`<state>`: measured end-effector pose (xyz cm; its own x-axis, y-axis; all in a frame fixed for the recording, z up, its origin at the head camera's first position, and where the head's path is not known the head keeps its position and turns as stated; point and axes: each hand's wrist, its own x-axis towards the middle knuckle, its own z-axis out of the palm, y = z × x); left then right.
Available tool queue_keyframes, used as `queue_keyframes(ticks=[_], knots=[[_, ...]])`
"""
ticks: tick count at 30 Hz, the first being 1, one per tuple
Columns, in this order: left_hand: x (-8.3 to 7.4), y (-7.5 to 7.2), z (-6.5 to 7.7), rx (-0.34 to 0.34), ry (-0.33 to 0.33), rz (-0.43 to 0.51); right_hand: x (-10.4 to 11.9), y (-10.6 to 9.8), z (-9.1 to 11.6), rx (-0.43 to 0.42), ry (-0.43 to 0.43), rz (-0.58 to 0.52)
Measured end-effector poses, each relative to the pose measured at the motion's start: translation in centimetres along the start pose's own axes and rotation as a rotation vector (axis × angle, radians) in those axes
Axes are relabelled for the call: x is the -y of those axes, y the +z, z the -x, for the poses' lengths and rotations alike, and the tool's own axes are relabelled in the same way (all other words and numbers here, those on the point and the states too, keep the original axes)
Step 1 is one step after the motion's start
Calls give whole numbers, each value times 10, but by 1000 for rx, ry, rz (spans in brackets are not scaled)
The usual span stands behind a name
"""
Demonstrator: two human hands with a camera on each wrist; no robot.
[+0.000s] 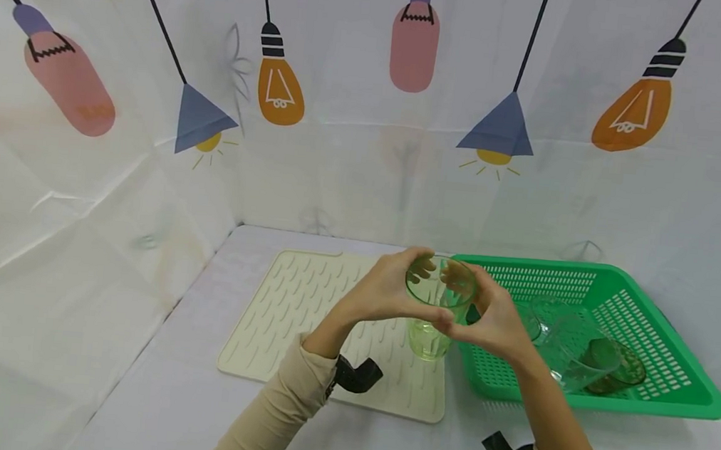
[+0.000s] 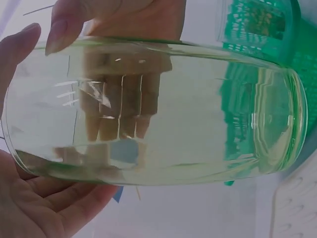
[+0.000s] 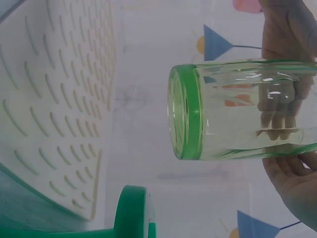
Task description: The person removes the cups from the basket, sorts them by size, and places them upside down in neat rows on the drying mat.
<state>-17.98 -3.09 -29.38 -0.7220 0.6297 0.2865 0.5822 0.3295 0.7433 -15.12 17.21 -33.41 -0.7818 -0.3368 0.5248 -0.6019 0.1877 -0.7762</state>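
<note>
A pale green, see-through drinking glass (image 1: 430,340) is held upright above the right edge of the cream mat, beside the basket. My left hand (image 1: 387,288) grips its left side near the rim, fingers curled round the far side. From the right, my right hand (image 1: 497,315) holds the same glass, and the two thumbs come together at the front. In the left wrist view the glass (image 2: 198,114) fills most of the picture, with nothing visible inside. The right wrist view shows its thick green base (image 3: 190,111) free of any surface.
The cream ridged mat (image 1: 301,313) lies flat on the white table (image 1: 160,386). A green perforated basket (image 1: 647,407) stands on the right, holding clear glasses (image 1: 580,358) and a darker green glass (image 1: 625,366) lying tilted. A lamp-printed sheet (image 1: 353,160) hangs behind.
</note>
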Motion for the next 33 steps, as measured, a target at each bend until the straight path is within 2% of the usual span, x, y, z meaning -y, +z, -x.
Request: queue_keyframes(ticks=[10,14,19,27,33], knots=[[-1,-1,2,42,-33,-87,-2,0,0,36,11,37],[-1,0,2,22,-27,-102,-1,-1,0,51,2,35],[3,1,3,-30,-9,-45,0,-1,0,59,-7,47],[11,2,7,-115,-18,67,-4,-5,6,53,-11,54],[19,-1,10,-192,-4,220,-11,-8,14,34,33,50]])
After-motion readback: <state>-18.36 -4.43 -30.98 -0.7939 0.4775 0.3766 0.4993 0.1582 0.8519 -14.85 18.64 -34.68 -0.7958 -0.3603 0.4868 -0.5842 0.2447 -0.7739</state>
